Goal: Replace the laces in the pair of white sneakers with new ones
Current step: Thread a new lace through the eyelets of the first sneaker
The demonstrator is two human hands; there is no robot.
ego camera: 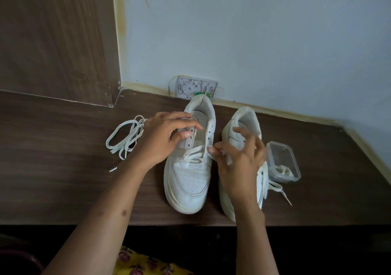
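While near table edge (63, 222), sneakers (188, 181).

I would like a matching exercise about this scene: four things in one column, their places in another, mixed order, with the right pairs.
Things:
1. loose lace
2. plastic box
3. left hand
4. right hand

Places:
A. right of both sneakers
B. pinching the lace at the sneaker's side
C. on the table, left of the sneakers
D. holding the sneaker's eyelet flap

Pairs: 1-C, 2-A, 3-D, 4-B

White sneakers (188, 181), dark woodgrain table (63, 169)
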